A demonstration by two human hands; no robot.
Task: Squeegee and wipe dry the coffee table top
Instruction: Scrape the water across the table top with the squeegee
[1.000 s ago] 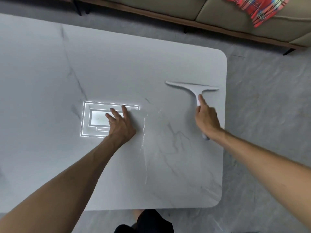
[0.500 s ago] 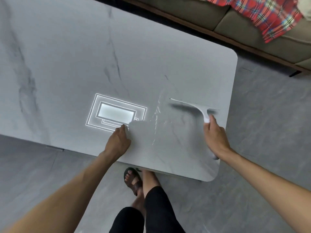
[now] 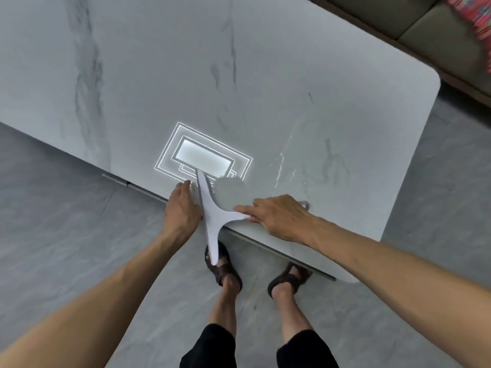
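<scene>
The white marble coffee table top (image 3: 265,75) fills the upper part of the head view. A white T-shaped squeegee (image 3: 210,219) lies across its near edge, with the blade running front to back and its lower end hanging over the floor. My right hand (image 3: 279,219) is shut on the squeegee's handle, index finger stretched along it. My left hand (image 3: 180,208) rests at the table edge just left of the blade, fingers flat, holding nothing. Thin water streaks (image 3: 281,166) glisten on the top to the right of the blade.
A bright reflection of a ceiling light (image 3: 202,155) sits just beyond the blade. My sandalled feet (image 3: 223,269) stand on the grey tiled floor under the near edge. A sofa (image 3: 414,19) with a red plaid blanket (image 3: 475,19) lies beyond the table's far right corner.
My right hand has swung the squeegee from the right side of the top to the near edge, turning the blade front to back. My left hand has slid back to the edge.
</scene>
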